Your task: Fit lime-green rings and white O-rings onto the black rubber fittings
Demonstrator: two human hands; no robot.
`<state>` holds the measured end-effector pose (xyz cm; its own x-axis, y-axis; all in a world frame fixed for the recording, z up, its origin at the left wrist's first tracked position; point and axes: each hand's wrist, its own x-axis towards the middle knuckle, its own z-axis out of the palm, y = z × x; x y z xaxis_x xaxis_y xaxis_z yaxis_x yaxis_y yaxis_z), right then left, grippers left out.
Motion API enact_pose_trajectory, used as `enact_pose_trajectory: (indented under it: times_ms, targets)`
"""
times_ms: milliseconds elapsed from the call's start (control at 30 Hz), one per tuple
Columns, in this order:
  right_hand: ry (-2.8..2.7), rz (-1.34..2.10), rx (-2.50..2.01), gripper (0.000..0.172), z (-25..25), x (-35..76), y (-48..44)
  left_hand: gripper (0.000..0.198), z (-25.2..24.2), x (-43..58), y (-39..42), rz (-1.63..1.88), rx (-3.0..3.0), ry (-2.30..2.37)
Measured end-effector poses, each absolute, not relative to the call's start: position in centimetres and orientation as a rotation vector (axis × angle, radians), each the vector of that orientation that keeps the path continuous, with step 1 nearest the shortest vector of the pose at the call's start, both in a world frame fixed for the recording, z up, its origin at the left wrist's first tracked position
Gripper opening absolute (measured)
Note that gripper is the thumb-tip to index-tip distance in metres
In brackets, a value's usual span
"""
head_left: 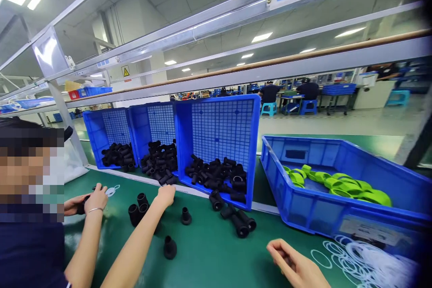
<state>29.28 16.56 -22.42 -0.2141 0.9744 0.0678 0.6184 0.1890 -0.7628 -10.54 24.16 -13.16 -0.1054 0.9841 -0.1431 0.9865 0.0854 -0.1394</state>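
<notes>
Hands: left hand [166, 195] loosely curled, stretched out over the table [209, 252] beside the black fittings [140, 209], gripping nothing | right hand [293, 264] low, fingers half-curled, grip cannot be told | white rings [364, 261] just right of it | co-worker's hand [96, 199] left | blue bins [219, 144] behind.

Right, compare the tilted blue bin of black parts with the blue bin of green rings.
The tilted bin is propped up on edge, its grid bottom facing out; the green-ring bin lies flat on the mat. The tilted bin's black tubes spill onto the mat; the green rings stay inside. Both are blue plastic.
</notes>
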Motion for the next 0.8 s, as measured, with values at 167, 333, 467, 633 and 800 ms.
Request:
enact_pose_trajectory:
  times_ms: [167,333,467,633,800]
  targets:
    - [-1.921,0.556,-1.960,0.051,-20.9,33.4,17.3,0.041,-12.8,-5.9,24.5,-0.132,2.410,2.170]
    - [-1.976,0.286,-2.103,0.064,-21.9,36.2,17.9,0.042,-14.5,1.3,24.7,-0.133,2.697,1.680]
    - [-2.026,0.357,-2.090,0.053,-22.8,37.0,18.3,0.056,-16.4,3.2,25.2,-0.146,2.704,1.663]
    - [-2.043,0.339,-1.966,0.041,-23.4,37.7,18.5,0.046,-17.7,2.0,25.4,-0.036,2.729,1.676]
    - [-1.869,0.369,-1.871,0.037,-24.9,37.9,19.2,0.047,-18.1,0.8,24.9,0.021,2.698,1.678]
